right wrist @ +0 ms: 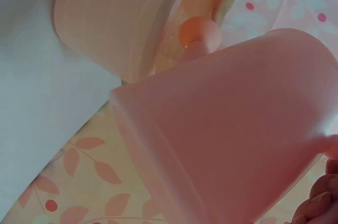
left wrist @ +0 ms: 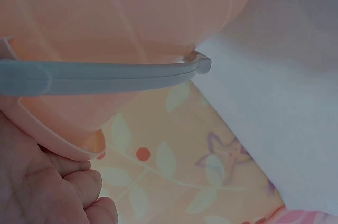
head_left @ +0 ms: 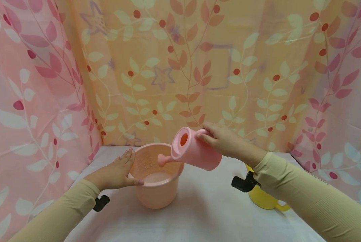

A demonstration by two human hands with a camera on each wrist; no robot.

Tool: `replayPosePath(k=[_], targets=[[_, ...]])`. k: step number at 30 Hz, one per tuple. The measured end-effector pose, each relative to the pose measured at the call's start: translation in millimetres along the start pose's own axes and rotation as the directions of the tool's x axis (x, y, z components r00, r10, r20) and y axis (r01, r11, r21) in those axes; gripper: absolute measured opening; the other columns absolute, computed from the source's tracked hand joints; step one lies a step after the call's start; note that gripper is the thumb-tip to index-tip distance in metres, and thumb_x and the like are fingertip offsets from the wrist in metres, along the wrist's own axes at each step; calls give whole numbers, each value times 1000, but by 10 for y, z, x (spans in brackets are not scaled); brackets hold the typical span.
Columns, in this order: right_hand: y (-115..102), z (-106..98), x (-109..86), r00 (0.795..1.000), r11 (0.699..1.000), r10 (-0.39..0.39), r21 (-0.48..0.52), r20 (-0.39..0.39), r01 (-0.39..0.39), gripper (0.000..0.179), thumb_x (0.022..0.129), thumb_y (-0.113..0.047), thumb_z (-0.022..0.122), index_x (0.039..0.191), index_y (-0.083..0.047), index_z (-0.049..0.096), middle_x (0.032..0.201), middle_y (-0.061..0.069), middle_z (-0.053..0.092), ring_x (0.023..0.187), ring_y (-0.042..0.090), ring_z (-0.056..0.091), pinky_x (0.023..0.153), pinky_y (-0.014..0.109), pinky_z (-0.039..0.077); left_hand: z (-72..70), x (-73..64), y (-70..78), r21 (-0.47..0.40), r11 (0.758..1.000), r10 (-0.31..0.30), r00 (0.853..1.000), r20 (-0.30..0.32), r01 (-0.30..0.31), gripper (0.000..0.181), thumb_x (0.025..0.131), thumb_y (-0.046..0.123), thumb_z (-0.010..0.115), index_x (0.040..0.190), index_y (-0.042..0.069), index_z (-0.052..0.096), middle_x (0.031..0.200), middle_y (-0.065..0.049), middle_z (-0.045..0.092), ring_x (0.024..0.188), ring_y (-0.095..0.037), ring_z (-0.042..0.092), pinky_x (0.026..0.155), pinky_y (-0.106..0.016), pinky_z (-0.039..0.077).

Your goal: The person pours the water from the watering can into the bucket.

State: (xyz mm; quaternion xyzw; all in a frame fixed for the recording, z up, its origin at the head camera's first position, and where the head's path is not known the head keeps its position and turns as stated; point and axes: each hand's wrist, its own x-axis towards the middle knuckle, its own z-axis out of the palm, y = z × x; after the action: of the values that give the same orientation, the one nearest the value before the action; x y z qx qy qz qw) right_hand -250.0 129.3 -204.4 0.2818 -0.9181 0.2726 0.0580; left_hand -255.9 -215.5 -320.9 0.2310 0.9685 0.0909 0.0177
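Your pink watering can [head_left: 200, 154] is tilted in the air, its spout [head_left: 164, 160] over the mouth of the peach bucket [head_left: 157, 196]. Your right hand [head_left: 221, 138] curls its fingers around the can's handle. Your left hand [head_left: 116, 172] rests on the bucket's rim, fingers extended, thumb apart. The bucket stands on the white worktop [head_left: 216, 211]; a yellow container [head_left: 260, 199] is partly hidden behind your right sleeve [head_left: 304, 195]

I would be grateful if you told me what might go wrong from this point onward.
Tilting the pink plastic watering can further might spill any liquid inside through its round orange opening. The right-hand grip holds it raised, so a slip could drop it against the round peach plastic bucket. The left-hand grip rests on the bucket; uneven pressure might shift or tip it.
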Motion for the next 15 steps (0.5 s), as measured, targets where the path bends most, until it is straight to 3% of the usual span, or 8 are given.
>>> replayPosePath(k=[15], targets=[[-8, 1, 13, 1000, 998, -19, -59, -5, 18, 17, 91, -29, 56, 86, -13, 53, 81, 1, 58, 75, 19, 56, 61, 28, 51, 1, 4, -4, 3, 1000, -4, 1000, 1, 4, 123, 68, 80, 46, 141, -12, 11, 149, -28, 1, 137, -41, 5, 107, -56, 13]])
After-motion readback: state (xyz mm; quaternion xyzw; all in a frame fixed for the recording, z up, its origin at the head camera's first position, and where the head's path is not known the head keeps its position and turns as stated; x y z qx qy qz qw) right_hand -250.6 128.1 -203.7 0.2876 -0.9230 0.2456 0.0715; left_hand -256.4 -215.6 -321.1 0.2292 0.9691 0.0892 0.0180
